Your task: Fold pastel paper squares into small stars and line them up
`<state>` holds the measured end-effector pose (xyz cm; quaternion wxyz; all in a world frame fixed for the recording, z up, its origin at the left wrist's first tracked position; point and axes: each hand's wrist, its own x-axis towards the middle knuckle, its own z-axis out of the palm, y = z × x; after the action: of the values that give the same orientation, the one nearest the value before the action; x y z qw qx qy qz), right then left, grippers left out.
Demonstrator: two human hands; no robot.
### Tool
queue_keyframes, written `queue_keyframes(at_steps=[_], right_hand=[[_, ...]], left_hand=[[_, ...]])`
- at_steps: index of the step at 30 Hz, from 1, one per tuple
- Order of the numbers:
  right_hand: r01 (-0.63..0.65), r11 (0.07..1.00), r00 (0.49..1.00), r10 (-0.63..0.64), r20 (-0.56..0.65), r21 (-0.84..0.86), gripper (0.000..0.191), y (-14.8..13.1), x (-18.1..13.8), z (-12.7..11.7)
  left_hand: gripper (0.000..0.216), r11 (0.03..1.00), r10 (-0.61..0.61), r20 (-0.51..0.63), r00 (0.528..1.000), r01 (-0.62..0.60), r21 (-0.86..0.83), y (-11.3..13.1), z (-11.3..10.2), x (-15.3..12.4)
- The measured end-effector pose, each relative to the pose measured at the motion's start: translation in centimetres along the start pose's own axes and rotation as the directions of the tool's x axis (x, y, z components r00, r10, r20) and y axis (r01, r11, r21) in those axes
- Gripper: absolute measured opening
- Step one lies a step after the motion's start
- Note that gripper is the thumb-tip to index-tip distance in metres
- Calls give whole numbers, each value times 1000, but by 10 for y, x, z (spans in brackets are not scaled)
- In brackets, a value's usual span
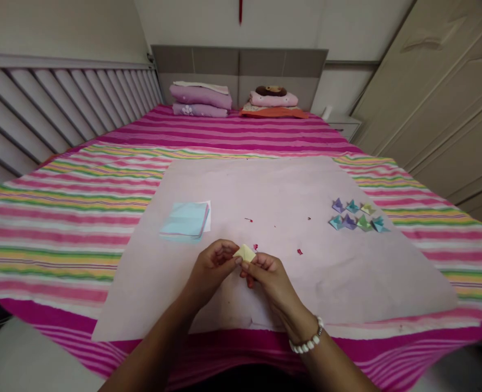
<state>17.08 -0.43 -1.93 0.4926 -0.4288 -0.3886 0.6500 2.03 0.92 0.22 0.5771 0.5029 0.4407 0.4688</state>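
A small folded piece of pale yellow paper (245,252) is pinched between both my hands just above a large pale pink sheet (265,196) spread on the bed. My left hand (212,268) grips its left side with curled fingers. My right hand (267,275), with a white bead bracelet on the wrist, grips its right side. A stack of light blue square papers (185,221) lies on the sheet to the left, beyond my left hand. Several small folded paper shapes (356,215) in purple, blue and green sit in two rows to the right.
The sheet lies on a bed with a pink striped cover (61,218). Tiny red scraps (299,251) dot the sheet. Folded blankets (202,99) and pillows (274,103) sit at the headboard. A slatted rail (61,103) runs along the left, wardrobe doors (440,98) on the right.
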Motion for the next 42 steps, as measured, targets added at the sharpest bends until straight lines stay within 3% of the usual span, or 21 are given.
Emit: queue_keyframes(at_steps=[5,9,16,25,42], right_hand=[[59,998,997,-58,46,-33,25,-3,-1,-1],[138,990,990,-138,25,8,54,-7,-3,-4],[304,940,952,-304,18,-153,23,-7,-4,-12],[180,984,981,-180,74,14,16,-13,-1,-10],[161,984,981,-168,99,78,6,-5,3,-15]], left_hand=[[20,1000,-9,30,1000,9,-16,0,-2,0],[22,1000,-7,23,1000,8,-26,-1,-2,1],[19,1000,-20,74,997,21,-13,0,-3,-1],[19,996,-74,196,978,82,-33,2,0,-3],[8,996,-82,92,992,84,-16,4,1,-3]])
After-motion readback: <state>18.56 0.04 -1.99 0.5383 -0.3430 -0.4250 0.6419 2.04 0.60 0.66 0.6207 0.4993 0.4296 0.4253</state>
